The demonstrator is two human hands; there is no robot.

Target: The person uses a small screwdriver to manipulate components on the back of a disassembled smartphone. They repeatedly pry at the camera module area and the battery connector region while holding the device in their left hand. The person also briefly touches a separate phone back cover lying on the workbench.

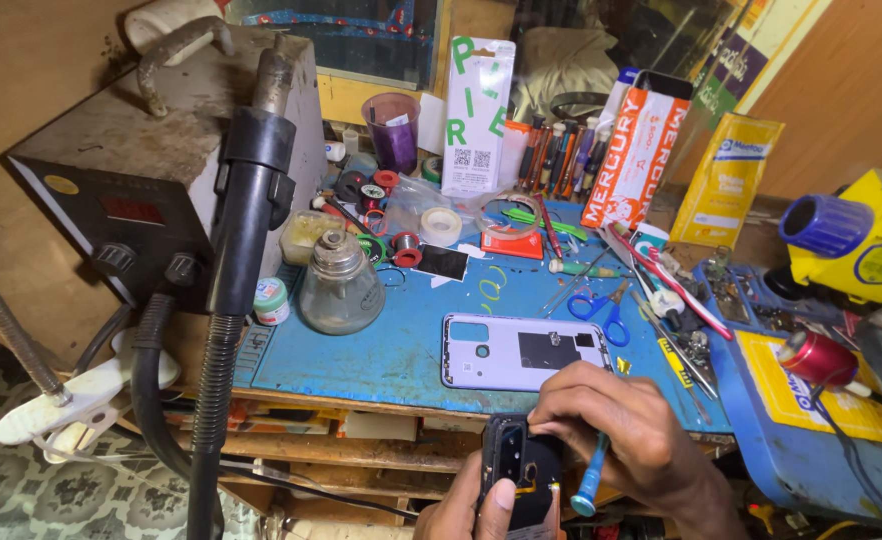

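A: Head view. Landmark is the blue work mat [391,350]. Where are the hands?

B: Both below the mat's near edge, off the bench. Left hand [471,510] grips an opened dark phone body [521,470] from underneath, thumb pressed on its side, probably to keep it steady and tilted toward the eyes.

A: Right hand?

B: Right hand [616,425] arches over the phone body, fingers pinched around a blue-handled screwdriver [591,480]. Its tip is hidden behind the fingers, so contact with the phone can't be confirmed.

A: What lies on the mat?

B: A pale back cover [521,350], inner face up, at the near edge just above the hands; likely parked close for reach. Blue scissors [601,310] right of it. A glass bottle [339,285] sits at the mat's left side.

A: Beyond the mat?

B: Hot-air station [161,170] left of it, its black handle [251,200] hanging upright in the holder, nozzle up, kept off the work surface.
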